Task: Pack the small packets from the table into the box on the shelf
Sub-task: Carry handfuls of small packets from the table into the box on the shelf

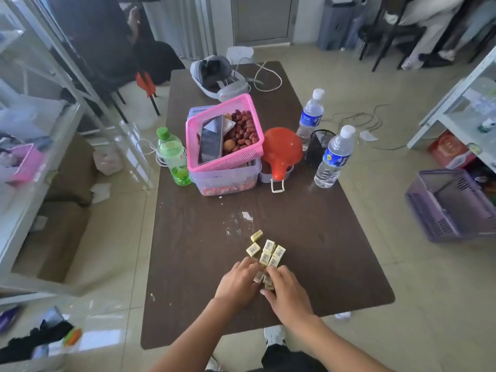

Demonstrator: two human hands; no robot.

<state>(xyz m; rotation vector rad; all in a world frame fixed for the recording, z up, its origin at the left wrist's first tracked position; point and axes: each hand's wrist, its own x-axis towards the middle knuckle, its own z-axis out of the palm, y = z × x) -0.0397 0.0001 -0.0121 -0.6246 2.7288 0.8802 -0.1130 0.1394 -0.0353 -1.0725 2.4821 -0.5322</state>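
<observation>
Packets (pixel 268 251) lie clustered near the front edge of the brown table (pixel 335 237), and the left hand (pixel 236 284) and right hand (pixel 285 294) cup inward from either side, fingers curled against the nearest few, apparently to gather a handful for the box.

Two bare forearms enter from the bottom edge, no sleeves in view, no watch, rings or bands visible. Left hand (pixel 236 284) and right hand (pixel 288 294) both bare, nails short. Below the table edge, dark trousers (pixel 281 358) and a white sneaker (pixel 274 335) with dark markings; second shoe (pixel 212 365) barely visible, details unclear.
</observation>
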